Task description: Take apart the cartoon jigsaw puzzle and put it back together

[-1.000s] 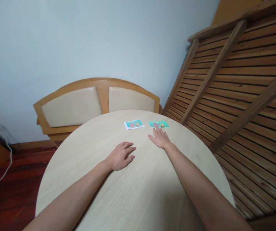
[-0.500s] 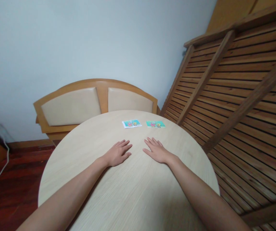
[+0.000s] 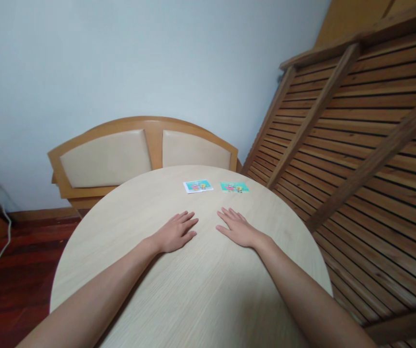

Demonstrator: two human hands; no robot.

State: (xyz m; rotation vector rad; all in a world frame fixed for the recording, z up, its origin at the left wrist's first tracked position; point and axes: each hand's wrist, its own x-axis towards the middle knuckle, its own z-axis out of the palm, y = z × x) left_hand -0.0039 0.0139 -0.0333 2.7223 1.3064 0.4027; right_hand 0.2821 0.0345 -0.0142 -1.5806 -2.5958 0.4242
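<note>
My left hand lies palm down on the round, pale wood-grain table, its fingers stretched out and holding nothing. Opposite it, my right hand also rests flat with the fingers spread. Beyond my fingertips are two small picture cards, apart from each other and touched by neither hand. The left card has a white border and shows pink and yellow cartoon figures on a turquoise ground. The right card bears a similar picture on a greener ground.
Behind the table stands a headboard with cream padded panels, against a pale wall. A slatted wooden frame leans along the right side. At the far left, a white cable hangs down over the dark red floor.
The view has shifted very slightly. Both hands stay flat in the same places, and the two cards have not moved on the table.
</note>
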